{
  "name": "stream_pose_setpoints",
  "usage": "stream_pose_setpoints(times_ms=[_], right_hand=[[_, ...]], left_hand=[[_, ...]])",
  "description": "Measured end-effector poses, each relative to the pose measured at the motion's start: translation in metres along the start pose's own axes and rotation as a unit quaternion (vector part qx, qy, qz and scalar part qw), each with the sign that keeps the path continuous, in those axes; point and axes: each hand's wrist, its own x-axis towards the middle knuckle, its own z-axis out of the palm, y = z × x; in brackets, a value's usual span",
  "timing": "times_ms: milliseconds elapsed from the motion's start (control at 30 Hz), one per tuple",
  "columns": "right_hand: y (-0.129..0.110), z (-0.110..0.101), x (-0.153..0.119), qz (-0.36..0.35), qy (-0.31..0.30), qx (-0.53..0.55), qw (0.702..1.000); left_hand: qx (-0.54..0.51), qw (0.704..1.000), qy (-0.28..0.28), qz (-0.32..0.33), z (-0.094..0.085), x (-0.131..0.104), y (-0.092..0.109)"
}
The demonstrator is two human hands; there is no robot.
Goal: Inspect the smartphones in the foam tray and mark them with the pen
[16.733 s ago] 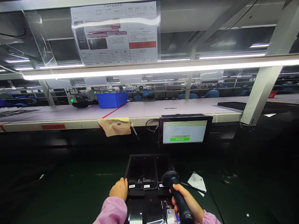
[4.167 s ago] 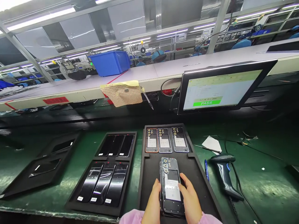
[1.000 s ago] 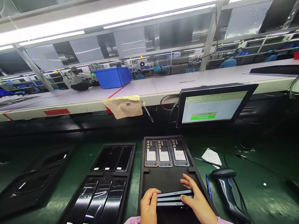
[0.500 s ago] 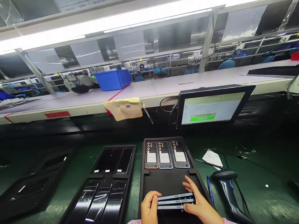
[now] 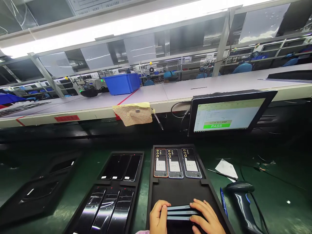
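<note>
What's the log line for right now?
left hand: gripping phone stack | right hand: touching phone stack | phone stack: over black tray | scanner: lying beside black tray | monitor: green PASS

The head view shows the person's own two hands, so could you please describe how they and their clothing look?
The left hand and right hand are bare, with no gloves or rings visible. A sliver of pink sleeve shows beside the left wrist; the right sleeve is out of frame.

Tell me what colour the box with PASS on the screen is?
The box with PASS is bright green, seen best in the head view.
</note>
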Motion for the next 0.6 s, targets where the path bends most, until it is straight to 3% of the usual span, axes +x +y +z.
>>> stream_pose_setpoints(times_ms=[267,467,600], right_hand=[[0.011,0.001,0.002,-0.005,-0.11,-0.066,0.992],[0.01,0.01,0.0,-0.016,-0.042,-0.107,0.993],[0.012,0.011,-0.001,-0.02,-0.063,-0.122,0.99]], left_hand=[[-0.017,1.0,-0.012,-0.019,-0.001,0.002,-0.007],[-0.034,0.998,-0.021,-0.045,-0.002,0.002,-0.01],[-0.037,0.998,-0.021,-0.044,-0.002,0.002,-0.008]])
